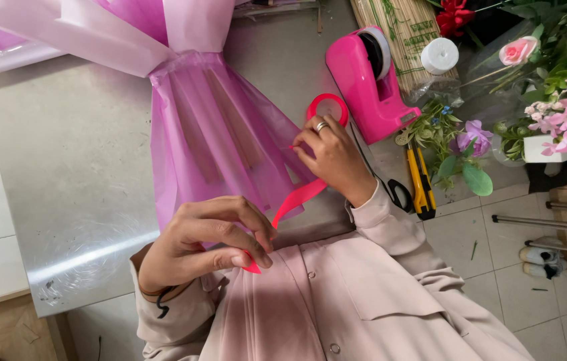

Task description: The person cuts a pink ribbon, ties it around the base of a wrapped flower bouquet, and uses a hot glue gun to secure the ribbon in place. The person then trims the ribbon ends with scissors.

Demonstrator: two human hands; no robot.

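We are seeing an evenly bright, soft daylight scene with clear colours. A pale streak of glare is lying across the grey table [69, 167] near its lower left edge. Shadows are staying faint and short. The nearer left hand [200, 244] is looking slightly soft, and straight lines are bending a little toward the edges.

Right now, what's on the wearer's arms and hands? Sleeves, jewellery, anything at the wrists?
Both arms are in long, loose sleeves of a pale pinkish-beige button-front shirt, cuffs reaching the wrists. The right hand wears a plain silver-coloured ring on one finger. The left hand has no ring in view; a thin dark band or cord sits at its wrist. No gloves.
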